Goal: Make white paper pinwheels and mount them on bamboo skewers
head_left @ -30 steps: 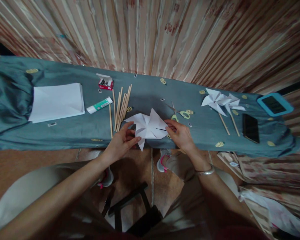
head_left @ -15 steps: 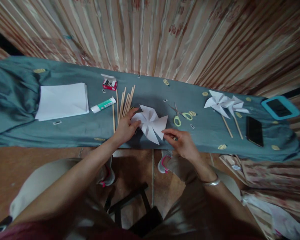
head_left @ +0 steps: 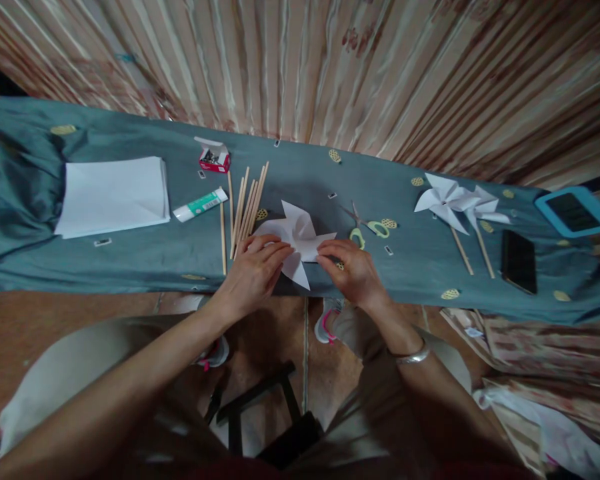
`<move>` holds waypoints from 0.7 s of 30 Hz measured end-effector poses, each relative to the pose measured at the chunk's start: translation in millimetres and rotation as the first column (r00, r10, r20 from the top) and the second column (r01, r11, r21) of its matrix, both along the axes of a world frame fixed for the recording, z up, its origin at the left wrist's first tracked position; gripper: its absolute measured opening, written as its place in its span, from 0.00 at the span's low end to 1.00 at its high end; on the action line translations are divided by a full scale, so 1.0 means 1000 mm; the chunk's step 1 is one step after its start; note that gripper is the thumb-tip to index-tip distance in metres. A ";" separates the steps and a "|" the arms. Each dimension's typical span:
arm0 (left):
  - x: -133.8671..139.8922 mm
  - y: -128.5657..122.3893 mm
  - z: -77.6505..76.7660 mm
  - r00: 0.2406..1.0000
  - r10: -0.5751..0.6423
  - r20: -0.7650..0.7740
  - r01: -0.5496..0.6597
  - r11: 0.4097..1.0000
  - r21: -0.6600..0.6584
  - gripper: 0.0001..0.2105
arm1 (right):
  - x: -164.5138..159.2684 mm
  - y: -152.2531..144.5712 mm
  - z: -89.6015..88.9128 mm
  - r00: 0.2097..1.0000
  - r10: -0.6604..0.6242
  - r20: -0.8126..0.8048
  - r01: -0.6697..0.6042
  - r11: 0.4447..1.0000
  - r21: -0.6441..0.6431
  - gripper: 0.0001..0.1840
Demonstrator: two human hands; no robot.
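A white paper pinwheel (head_left: 303,233) lies at the front of the cloth-covered table, its blades partly curled. My left hand (head_left: 257,267) is closed on its left side, fingers over the paper and covering some of it. On the right, my right hand (head_left: 350,267) pinches the edge of another blade between thumb and fingers. Several wooden sticks (head_left: 247,207) lie just beyond my left hand. Scissors (head_left: 367,227) with light green handles rest behind my right hand.
To the left lie a stack of white paper (head_left: 114,197), a glue tube (head_left: 201,204) and a red box (head_left: 214,157) of small metal pieces. Two pinwheels on sticks (head_left: 445,200), a black phone (head_left: 519,261) and a blue-framed tablet (head_left: 576,211) are at the right. A curtain hangs behind.
My left hand has come over the paper more, fingers now lying on the left blades. My right hand has shifted slightly up and left onto the right blade. The view has shifted slightly.
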State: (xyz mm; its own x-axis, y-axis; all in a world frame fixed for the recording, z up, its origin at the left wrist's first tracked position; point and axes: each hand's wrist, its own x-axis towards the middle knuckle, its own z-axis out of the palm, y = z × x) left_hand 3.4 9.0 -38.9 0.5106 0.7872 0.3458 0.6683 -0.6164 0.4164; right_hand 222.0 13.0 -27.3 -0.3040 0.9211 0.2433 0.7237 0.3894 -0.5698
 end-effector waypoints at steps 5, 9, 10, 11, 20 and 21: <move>-0.001 -0.002 -0.006 0.999 0.007 -0.046 -0.009 0.999 -0.035 0.17 | -0.013 0.012 -0.004 0.997 -0.056 -0.059 0.050 0.993 -0.105 0.08; -0.004 -0.002 -0.010 0.998 -0.010 -0.055 0.008 1.000 -0.022 0.18 | -0.023 0.015 -0.007 0.996 -0.087 -0.031 0.082 0.988 -0.132 0.09; -0.005 -0.003 -0.011 0.998 -0.012 -0.059 0.011 1.000 -0.013 0.18 | -0.025 0.015 -0.009 0.996 -0.088 -0.024 0.084 0.988 -0.132 0.09; -0.005 -0.003 -0.012 0.998 -0.011 -0.062 0.010 1.000 -0.004 0.18 | -0.026 0.016 -0.010 0.996 -0.087 -0.021 0.083 0.988 -0.131 0.09; -0.005 -0.004 -0.010 0.996 0.005 -0.084 -0.006 1.000 -0.010 0.17 | -0.039 0.019 -0.023 0.977 -0.214 -0.018 0.208 0.964 -0.166 0.06; -0.005 -0.004 -0.010 0.996 0.005 -0.085 -0.006 1.000 -0.014 0.17 | -0.040 0.019 -0.023 0.975 -0.223 -0.022 0.216 0.962 -0.166 0.06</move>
State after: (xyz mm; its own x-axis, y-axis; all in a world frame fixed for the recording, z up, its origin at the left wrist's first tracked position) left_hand -1.3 4.9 -48.6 0.5333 0.7945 0.2904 0.7048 -0.6072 0.3669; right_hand 182.4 31.9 -50.7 -0.0832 0.9922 0.0932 0.7563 0.1238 -0.6425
